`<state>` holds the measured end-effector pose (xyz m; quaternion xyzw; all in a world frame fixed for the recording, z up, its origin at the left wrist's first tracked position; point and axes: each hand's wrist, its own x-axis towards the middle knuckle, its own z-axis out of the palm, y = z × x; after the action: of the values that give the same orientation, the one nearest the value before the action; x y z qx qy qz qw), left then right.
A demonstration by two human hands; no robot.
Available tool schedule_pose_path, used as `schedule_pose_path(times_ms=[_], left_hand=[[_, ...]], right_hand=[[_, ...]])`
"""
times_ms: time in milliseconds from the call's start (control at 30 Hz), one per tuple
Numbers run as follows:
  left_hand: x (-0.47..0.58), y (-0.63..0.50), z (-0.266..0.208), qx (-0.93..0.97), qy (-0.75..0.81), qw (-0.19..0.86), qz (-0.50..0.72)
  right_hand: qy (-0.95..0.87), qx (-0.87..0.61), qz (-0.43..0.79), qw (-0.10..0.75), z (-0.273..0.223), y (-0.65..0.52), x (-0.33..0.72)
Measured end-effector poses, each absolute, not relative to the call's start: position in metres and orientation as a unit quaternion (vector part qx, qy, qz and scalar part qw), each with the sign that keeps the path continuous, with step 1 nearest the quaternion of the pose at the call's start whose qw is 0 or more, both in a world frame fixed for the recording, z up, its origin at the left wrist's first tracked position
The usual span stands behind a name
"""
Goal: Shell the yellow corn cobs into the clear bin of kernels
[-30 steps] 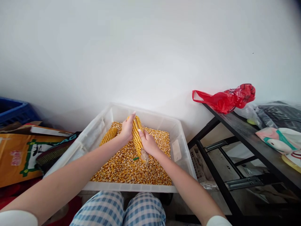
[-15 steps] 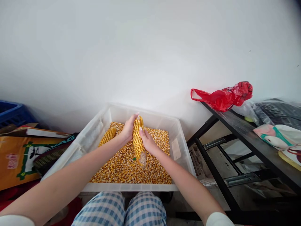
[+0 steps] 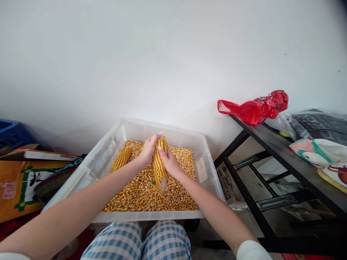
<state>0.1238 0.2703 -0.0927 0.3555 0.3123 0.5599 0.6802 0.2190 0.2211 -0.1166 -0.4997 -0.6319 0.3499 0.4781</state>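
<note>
Yellow corn cob (image 3: pixel 158 168) is slanting less than before; my left fingers (image 3: pixel 155 138) and right fingers (image 3: pixel 163 154) are clamping it, seemingly steadying it, loose kernels (image 3: pixel 146 202) lying beneath them.

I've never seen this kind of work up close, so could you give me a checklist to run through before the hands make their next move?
1. Held corn cob gripped: ok, the left hand and right hand are both on it.
2. Held cob over the plastic bin: ok, it is above the loose kernels.
3. Kernels free of stray bits: not ok, a small green piece shows beside the held cob.
4. Second cob apart from the hands: ok, it lies on the kernels toward the bin's left.
5. Held cob's underside: cannot tell, it is hidden.
</note>
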Motion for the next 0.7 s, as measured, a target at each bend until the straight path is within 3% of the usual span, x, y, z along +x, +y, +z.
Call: schedule_pose_path(times_ms=[300,400,533,700], left_hand=[[0.124,0.271,-0.098,0.33,0.3,0.709,0.546],[0.126,0.271,-0.101,0.366,0.322,0.669,0.561],[0.128,0.265,-0.1,0.429,0.35,0.591,0.587],[0.13,0.261,-0.094,0.417,0.373,0.588,0.585]], right_hand=[[-0.633,-0.556,0.32,0.433,-0.118,0.219,0.221],[-0.625,-0.531,0.358,0.446,-0.116,0.221,0.22],[-0.633,-0.538,0.321,0.455,-0.112,0.22,0.221],[-0.635,-0.532,0.316,0.462,-0.112,0.218,0.223]])
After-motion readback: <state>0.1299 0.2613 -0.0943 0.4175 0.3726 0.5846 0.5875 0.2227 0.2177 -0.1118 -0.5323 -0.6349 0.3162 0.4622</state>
